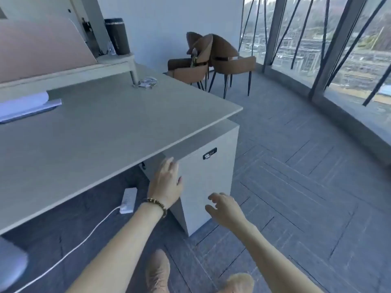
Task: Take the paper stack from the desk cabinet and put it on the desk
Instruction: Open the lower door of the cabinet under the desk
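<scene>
Both hands, left hand (167, 185) and right hand (225, 208), are open and empty; the cabinet (208, 178) (it has a lock (209, 153)) may refuse to open.

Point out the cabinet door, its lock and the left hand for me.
cabinet door (203, 187): head view, bare middle of the door panel.
lock (209, 153): head view, centre of the dark lock plate near the door's top.
left hand (166, 185): head view, back of the hand.

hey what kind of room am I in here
Most likely an office: a large grey desk with a lockable cabinet under it, brown chairs in the corner, and tall windows overlooking a city.
</scene>
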